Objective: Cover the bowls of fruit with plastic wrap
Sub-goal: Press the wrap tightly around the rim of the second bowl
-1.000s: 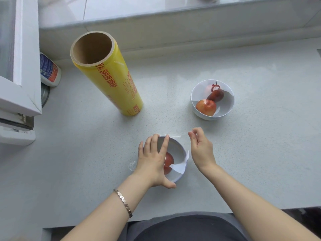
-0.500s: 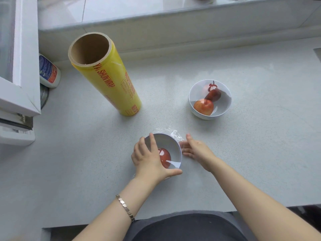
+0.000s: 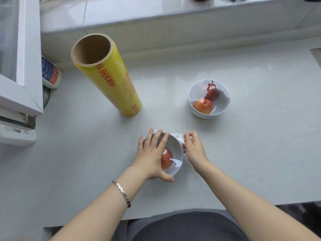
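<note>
While two bare hands work near the front edge of a pale counter (image 3: pixel 260 153), I count two white bowls, one roll and one bottle from my remote seat. One bracelet (image 3: pixel 122 193) circles the left wrist.

The left hand (image 3: pixel 152 157) lies flat over the near bowl (image 3: pixel 175 145), fingers straight across its mouth and thumb against its near side, gripping nothing. The right hand (image 3: pixel 194 150), just beside the bowl's right rim, pinches a crumpled edge of clear wrap (image 3: pixel 179 138) between thumb and forefinger, the other fingers curled. The wrap bunches at the bowl's far right rim; how far it reaches over the mouth I cannot tell. One red fruit (image 3: pixel 167 159) sits inside, partly hidden under the left palm.

Farther off to the right, well apart from the hands, stands the far bowl (image 3: pixel 224 105). It holds one orange-red fruit (image 3: pixel 202 105) in front and one dark fruit (image 3: pixel 212 94) touching it behind. A paler shape at the back may be a third; I cannot tell. Glare lies across that bowl's mouth.

To the left, the yellow roll (image 3: pixel 111 80) stands upright, cardboard core open toward the camera, red lettering down its side. Farthest left, the white bottle (image 3: pixel 51 73), labelled blue and red, sits at the wall beside a white window frame (image 3: pixel 20 84).
</note>
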### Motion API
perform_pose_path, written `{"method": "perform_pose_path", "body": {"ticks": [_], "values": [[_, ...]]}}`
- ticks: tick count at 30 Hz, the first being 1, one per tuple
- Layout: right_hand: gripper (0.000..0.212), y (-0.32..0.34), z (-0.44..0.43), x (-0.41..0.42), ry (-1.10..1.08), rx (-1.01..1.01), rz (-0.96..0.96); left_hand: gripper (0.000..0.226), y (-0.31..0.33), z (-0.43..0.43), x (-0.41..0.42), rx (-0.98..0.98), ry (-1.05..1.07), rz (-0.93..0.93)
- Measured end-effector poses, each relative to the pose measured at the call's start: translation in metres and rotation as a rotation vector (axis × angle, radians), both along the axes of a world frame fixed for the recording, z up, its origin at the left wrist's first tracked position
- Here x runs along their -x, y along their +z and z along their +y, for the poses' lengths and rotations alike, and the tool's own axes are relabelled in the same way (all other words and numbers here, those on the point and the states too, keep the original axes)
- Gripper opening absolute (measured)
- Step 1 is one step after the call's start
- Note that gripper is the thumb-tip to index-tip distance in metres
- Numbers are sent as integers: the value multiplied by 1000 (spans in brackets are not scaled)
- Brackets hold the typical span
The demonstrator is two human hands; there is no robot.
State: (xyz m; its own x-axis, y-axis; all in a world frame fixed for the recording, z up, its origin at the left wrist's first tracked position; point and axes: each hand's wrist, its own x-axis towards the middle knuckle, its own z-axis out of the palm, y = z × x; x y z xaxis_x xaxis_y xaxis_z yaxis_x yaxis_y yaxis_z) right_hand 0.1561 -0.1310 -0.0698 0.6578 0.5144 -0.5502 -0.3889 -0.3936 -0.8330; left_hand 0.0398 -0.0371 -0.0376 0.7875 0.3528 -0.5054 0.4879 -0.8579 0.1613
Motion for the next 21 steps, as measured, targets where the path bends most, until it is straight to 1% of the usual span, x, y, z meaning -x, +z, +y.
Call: {"method": "perform_pose_path", "body": {"ticks": [3, 8, 13, 18, 21], "values": [[23, 1, 3, -3, 32, 16, -62, 138, -1, 0, 0, 7, 17, -14], [25, -1, -4, -4, 86, 63, -263, 136, 0, 0, 1, 7, 42, -22], [23, -11, -18, -9, 109, 150, -339, 136, 0, -2, 1, -4, 46, -22], [13, -18, -14, -3, 87, 197, -337, 136, 1, -8, 0, -4, 76, -19], [16, -21, -5, -2, 0, 228, -211, 137, 0, -14, -2, -6, 174, -13]]}}
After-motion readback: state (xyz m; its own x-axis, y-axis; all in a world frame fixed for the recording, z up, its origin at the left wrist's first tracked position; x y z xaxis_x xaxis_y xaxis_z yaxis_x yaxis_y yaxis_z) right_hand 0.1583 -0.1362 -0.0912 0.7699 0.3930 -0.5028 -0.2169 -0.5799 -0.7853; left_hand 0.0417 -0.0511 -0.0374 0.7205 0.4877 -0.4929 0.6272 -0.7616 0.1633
